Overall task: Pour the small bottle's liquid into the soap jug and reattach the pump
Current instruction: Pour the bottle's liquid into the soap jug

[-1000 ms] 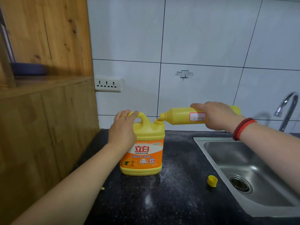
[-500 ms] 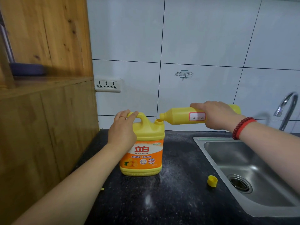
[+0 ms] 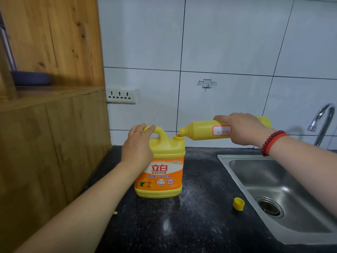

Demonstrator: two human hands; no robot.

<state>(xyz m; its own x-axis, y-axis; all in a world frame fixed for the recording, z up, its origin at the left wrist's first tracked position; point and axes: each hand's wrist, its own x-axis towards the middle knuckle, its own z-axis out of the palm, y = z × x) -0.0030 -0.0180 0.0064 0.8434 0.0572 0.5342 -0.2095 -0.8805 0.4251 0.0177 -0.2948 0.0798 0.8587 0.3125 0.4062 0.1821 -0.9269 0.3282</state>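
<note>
Head view: small bottle tipped over the open soap jug

Head camera looks down on the small bottle (image 3: pixel 206 131), which lies almost level in the air with its open mouth just above the filler neck of the soap jug (image 3: pixel 161 167). Held this way, its neck sits slightly lower than its base, so whatever is inside can run toward the mouth and drop straight into the jug instead of onto the counter. Whether liquid is flowing at this instant is too fine to make out.

The right hand (image 3: pixel 243 129) is wrapped around the rear half of the bottle, fingers closed over the top and thumb beneath, which leaves the spout end free and easy to aim. The left hand (image 3: pixel 139 145) is curled closed over the jug's handle, most likely to steady the jug so the narrow neck does not shift under the spout.

The jug stands upright on the dark countertop (image 3: pixel 200 216), between the wooden cabinet (image 3: pixel 51 143) and the sink (image 3: pixel 284 194), with its opening uncapped. A small yellow cap (image 3: pixel 238 203) rests on the countertop just beside the sink rim, set aside within reach. No pump is in view, so reattaching it appears to be the step left after pouring. The faucet (image 3: pixel 321 123) rises at the right edge, well apart from the bottles.
</note>
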